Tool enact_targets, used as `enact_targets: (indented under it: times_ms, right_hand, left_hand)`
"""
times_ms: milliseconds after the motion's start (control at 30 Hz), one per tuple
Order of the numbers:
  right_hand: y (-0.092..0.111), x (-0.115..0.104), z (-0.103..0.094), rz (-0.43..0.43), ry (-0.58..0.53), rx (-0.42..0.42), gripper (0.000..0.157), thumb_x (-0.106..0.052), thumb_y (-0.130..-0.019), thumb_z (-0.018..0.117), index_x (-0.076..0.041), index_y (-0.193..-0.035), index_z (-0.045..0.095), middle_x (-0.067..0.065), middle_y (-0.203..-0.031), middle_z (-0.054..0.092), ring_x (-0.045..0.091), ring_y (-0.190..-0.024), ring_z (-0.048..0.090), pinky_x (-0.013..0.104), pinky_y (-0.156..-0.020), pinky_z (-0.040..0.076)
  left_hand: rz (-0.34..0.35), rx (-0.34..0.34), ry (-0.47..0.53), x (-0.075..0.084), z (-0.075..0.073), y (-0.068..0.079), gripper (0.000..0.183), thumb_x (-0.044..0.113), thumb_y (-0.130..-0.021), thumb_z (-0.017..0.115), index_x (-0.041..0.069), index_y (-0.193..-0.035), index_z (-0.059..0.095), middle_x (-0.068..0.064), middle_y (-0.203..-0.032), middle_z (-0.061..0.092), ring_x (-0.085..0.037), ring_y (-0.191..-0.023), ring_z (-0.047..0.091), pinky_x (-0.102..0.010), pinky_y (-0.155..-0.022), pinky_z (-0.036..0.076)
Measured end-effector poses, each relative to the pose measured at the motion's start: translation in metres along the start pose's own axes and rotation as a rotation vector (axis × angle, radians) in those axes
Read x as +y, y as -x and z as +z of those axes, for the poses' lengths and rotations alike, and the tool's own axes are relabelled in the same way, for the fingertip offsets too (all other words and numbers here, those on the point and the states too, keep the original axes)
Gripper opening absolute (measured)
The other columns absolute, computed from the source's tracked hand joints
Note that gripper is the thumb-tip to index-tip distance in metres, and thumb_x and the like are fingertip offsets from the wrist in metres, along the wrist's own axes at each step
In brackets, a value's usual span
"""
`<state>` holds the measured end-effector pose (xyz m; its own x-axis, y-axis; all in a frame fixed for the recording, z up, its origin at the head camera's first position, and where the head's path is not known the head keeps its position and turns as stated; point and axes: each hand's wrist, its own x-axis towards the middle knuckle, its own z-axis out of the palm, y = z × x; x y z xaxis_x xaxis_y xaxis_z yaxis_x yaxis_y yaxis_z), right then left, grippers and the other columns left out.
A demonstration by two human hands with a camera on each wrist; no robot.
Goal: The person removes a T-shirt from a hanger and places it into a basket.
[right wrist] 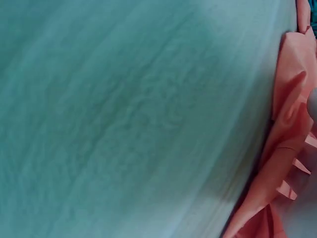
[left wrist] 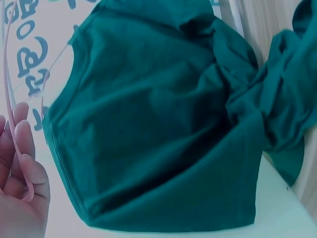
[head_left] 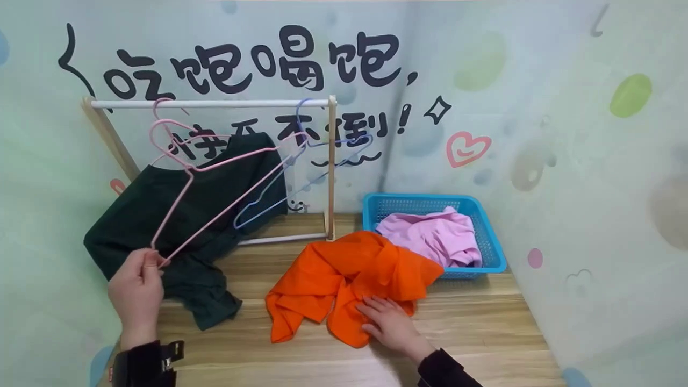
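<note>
My left hand grips a pink clothes hanger by one lower corner, holding it in front of the rack. Behind that hanger, a dark green shirt hangs from the rack on another pink hanger; in the left wrist view the shirt fills most of the picture beside my fingers. My right hand rests on a crumpled orange garment, its fingers spread over the cloth. That garment lies on the table with its far side against the blue basket. The right wrist view catches only its edge and part of my hand.
The rack has a white top bar and wooden sides. A blue hanger hangs at its right end. A blue plastic basket at the back right holds a pink garment. Printed cloth walls surround the wooden table.
</note>
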<state>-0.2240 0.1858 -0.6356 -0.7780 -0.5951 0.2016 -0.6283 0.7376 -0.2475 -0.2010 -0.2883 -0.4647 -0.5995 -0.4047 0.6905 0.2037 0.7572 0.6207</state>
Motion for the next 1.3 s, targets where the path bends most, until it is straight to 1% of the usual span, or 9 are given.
enact_targets:
  times_ms: [267, 400, 433, 500, 667, 767, 900, 1167, 1300]
  right_hand:
    - [-0.007, -0.003, -0.026, -0.066, -0.026, 0.115, 0.044, -0.028, -0.095, 0.066, -0.01, -0.136, 0.06, 0.012, -0.136, 0.059, 0.032, -0.127, 0.053, 0.051, -0.105, 0.04]
    - [-0.015, -0.002, -0.043, -0.052, -0.048, 0.159, 0.046, -0.024, -0.094, 0.068, -0.01, -0.137, 0.059, 0.011, -0.138, 0.058, 0.031, -0.129, 0.052, 0.049, -0.106, 0.039]
    - [-0.018, -0.002, -0.048, -0.046, -0.053, 0.167, 0.047, -0.025, -0.094, 0.068, -0.01, -0.138, 0.059, 0.01, -0.139, 0.058, 0.031, -0.13, 0.051, 0.048, -0.107, 0.039]
    - [-0.022, -0.001, -0.056, -0.033, -0.062, 0.184, 0.047, -0.026, -0.096, 0.067, -0.011, -0.14, 0.057, 0.009, -0.141, 0.056, 0.029, -0.131, 0.05, 0.047, -0.108, 0.038]
    - [-0.034, 0.002, -0.071, -0.024, -0.093, 0.276, 0.047, -0.027, -0.097, 0.065, -0.012, -0.141, 0.056, 0.007, -0.139, 0.058, 0.026, -0.127, 0.052, 0.045, -0.106, 0.041]
    - [-0.039, 0.004, -0.078, -0.032, -0.093, 0.347, 0.046, -0.026, -0.097, 0.065, -0.011, -0.139, 0.057, 0.006, -0.136, 0.06, 0.026, -0.123, 0.055, 0.044, -0.104, 0.042]
    - [-0.043, 0.006, -0.082, -0.036, -0.092, 0.402, 0.045, -0.025, -0.096, 0.066, -0.01, -0.138, 0.058, 0.006, -0.135, 0.06, 0.026, -0.122, 0.055, 0.046, -0.103, 0.042]
    - [-0.05, 0.006, -0.08, -0.063, -0.054, 0.459, 0.045, -0.023, -0.094, 0.069, -0.006, -0.134, 0.061, 0.016, -0.138, 0.057, 0.038, -0.128, 0.05, 0.057, -0.105, 0.036]
    - [-0.054, 0.003, -0.078, -0.051, -0.048, 0.454, 0.047, -0.023, -0.092, 0.07, -0.007, -0.135, 0.06, 0.018, -0.142, 0.053, 0.04, -0.133, 0.045, 0.061, -0.108, 0.031]
  left_hand:
    - [-0.096, 0.017, -0.051, -0.013, -0.016, -0.002, 0.021, 0.015, -0.101, 0.058, -0.003, -0.094, 0.067, -0.018, -0.09, 0.07, 0.021, -0.07, 0.039, -0.009, -0.067, 0.033]
    - [-0.072, 0.016, -0.072, -0.014, -0.015, -0.006, 0.022, 0.016, -0.101, 0.059, -0.003, -0.094, 0.068, -0.018, -0.088, 0.069, 0.019, -0.07, 0.038, -0.01, -0.066, 0.031]
    - [-0.057, 0.016, -0.076, -0.013, -0.014, -0.008, 0.022, 0.016, -0.101, 0.059, -0.003, -0.094, 0.068, -0.019, -0.087, 0.069, 0.018, -0.07, 0.037, -0.01, -0.066, 0.031]
    - [-0.025, 0.015, -0.084, -0.012, -0.008, -0.012, 0.022, 0.016, -0.1, 0.06, -0.004, -0.093, 0.068, -0.019, -0.086, 0.069, 0.008, -0.07, 0.047, -0.012, -0.065, 0.029]
    - [0.031, 0.01, -0.104, -0.003, 0.007, -0.026, 0.023, 0.016, -0.1, 0.06, -0.003, -0.09, 0.068, -0.019, -0.084, 0.069, -0.03, -0.071, 0.06, -0.022, -0.063, 0.032]
    - [0.025, -0.002, -0.111, 0.006, 0.015, -0.034, 0.027, 0.021, -0.101, 0.059, -0.003, -0.09, 0.068, -0.019, -0.084, 0.069, -0.032, -0.07, 0.06, -0.029, -0.063, 0.032]
    - [0.008, -0.026, -0.128, 0.018, 0.025, -0.045, 0.032, 0.027, -0.101, 0.058, -0.002, -0.09, 0.068, -0.018, -0.081, 0.068, -0.033, -0.068, 0.059, -0.031, -0.062, 0.032]
    - [0.029, -0.044, -0.139, 0.039, 0.044, -0.071, 0.037, 0.032, -0.101, 0.057, -0.001, -0.089, 0.068, -0.017, -0.075, 0.064, -0.034, -0.065, 0.057, -0.032, -0.059, 0.029]
    - [0.038, -0.093, -0.163, 0.05, 0.053, -0.079, 0.037, 0.033, -0.102, 0.056, -0.002, -0.091, 0.068, -0.018, -0.074, 0.062, -0.034, -0.064, 0.056, -0.035, -0.06, 0.031]
